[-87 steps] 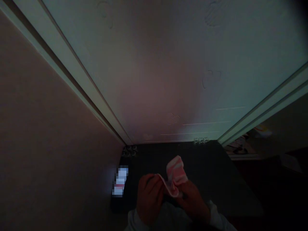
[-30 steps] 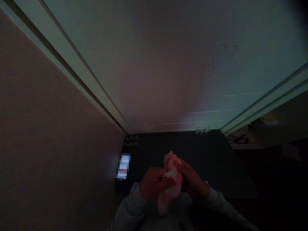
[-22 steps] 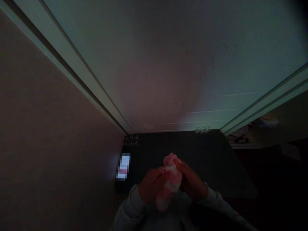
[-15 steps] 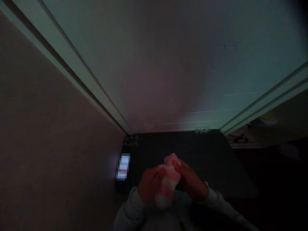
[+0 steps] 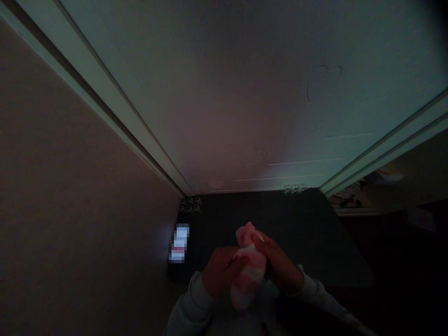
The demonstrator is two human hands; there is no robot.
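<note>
The soft fabric piece with pink and white stripes [image 5: 249,279] is between five and six o'clock of the view, before the dark flat tabletop [image 5: 304,228]. The left hand [image 5: 217,271] grasps its nine o'clock side; the right hand [image 5: 280,262] grips it at two o'clock. A bright pixelated rectangle [image 5: 179,243] lies toward ten o'clock.

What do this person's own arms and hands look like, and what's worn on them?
The left hand and right hand are bare, without gloves. The sleeves are long and pale greyish; it is too dim to make out any markings.
</note>
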